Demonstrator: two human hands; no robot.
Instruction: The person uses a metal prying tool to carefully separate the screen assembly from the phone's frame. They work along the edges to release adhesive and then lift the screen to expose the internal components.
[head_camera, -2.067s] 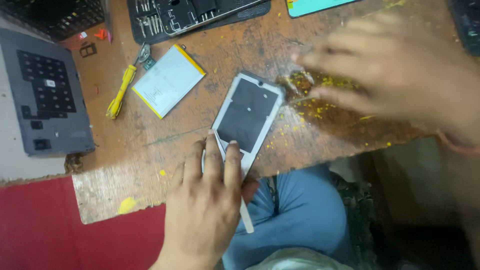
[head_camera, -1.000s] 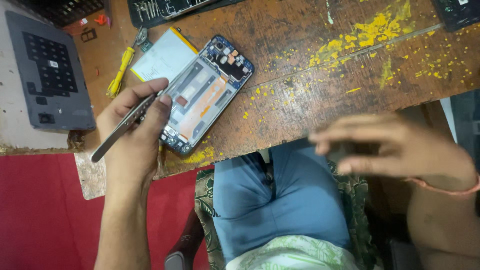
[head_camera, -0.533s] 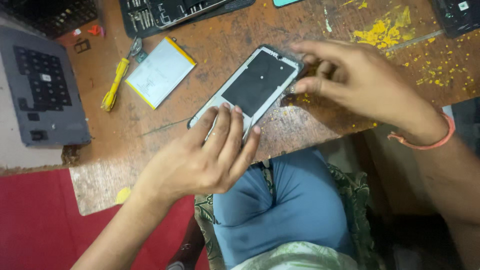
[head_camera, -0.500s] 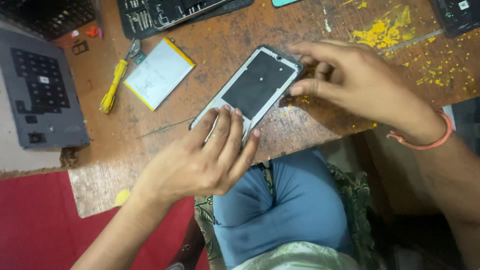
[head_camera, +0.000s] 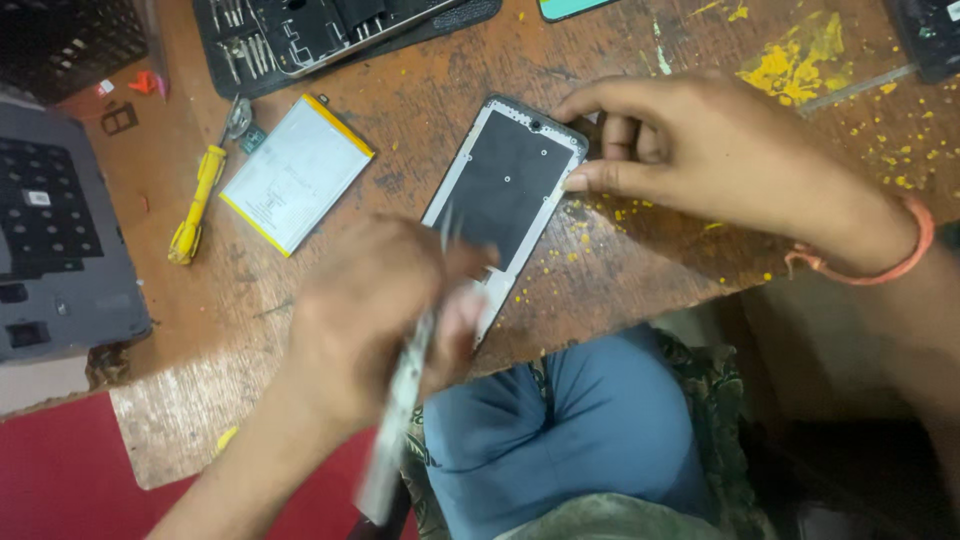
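Observation:
A phone frame (head_camera: 505, 185) with a white border and a dark centre plate lies diagonally on the worn wooden table (head_camera: 620, 270). My right hand (head_camera: 700, 150) pinches its top right corner with thumb and fingers. My left hand (head_camera: 375, 315) covers the frame's lower end and grips a thin metal tool (head_camera: 395, 420), blurred, whose tip points at the frame's lower left edge.
A white phone battery (head_camera: 295, 172) with a yellow edge lies left of the frame. Beside it are a yellow screwdriver (head_camera: 195, 205) and a grey device with a keypad (head_camera: 55, 235). A black tool tray (head_camera: 320, 35) sits at the back. Yellow paint flecks (head_camera: 800, 60) mark the table.
My left hand has taken up the metal tool and is moving fast at the frame's lower end. My right hand keeps its hold on the top corner.

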